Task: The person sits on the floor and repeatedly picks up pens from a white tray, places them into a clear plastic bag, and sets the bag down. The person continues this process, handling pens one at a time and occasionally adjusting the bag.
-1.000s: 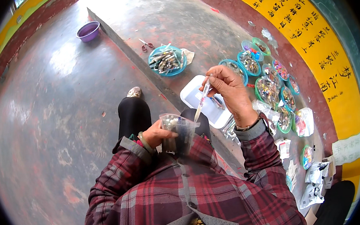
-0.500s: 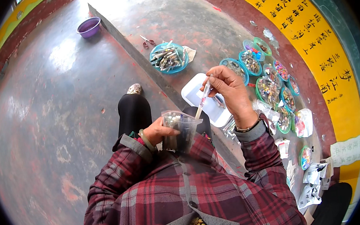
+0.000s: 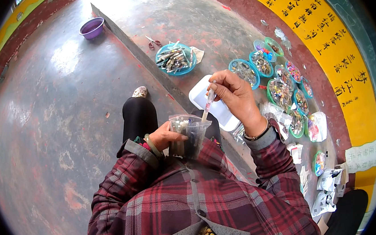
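My left hand grips a clear plastic zip bag by its left side, in front of my lap. Several slim, pen-like items stand inside it, blurred by the plastic. Between the thumb and fingers of my right hand is a slim pen, clear and whitish with a pink pattern. It slants down to the left, its lower end at the mouth of the bag; how far it reaches inside I cannot tell. A white plastic tray lies on the floor just beyond, partly covered by my right hand.
Ahead, a blue basket holds a pile of pen-like sticks, with red-handled scissors beside it. Several round baskets of small parts crowd the right, near plastic packages. A purple basin stands beyond a low floor ledge.
My right hand has shifted a little left and down, bringing the pen's lower end further into the bag's mouth. The left hand stays on the bag, nearly still.
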A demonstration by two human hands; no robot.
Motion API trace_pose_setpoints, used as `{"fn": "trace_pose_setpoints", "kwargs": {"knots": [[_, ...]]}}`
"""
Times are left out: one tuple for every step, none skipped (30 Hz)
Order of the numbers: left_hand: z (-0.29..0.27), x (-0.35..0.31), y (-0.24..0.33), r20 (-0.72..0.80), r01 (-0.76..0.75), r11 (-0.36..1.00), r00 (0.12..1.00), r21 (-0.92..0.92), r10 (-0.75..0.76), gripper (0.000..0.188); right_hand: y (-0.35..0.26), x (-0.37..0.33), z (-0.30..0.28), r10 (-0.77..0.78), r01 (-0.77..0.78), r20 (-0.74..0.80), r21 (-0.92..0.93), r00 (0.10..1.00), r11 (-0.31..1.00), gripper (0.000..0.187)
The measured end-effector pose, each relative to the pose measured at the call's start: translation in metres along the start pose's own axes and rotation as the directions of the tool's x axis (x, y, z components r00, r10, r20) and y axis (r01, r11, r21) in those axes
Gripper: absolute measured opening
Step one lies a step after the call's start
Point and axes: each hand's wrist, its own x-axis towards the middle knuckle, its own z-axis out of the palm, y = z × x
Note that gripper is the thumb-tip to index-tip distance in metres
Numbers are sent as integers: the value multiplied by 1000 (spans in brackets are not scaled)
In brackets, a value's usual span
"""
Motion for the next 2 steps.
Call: {"fn": "trace_pose_setpoints", "kwargs": {"knots": [[-1,0,0,17,1,1000,1000,6,-1,65,1,2,-2,23,-24,9,38,1000,999,14],[-2,0,-1,34,2,1000,999,11,-3,64,4,3,-4,24,-26,31,59,999,998,15]]}}
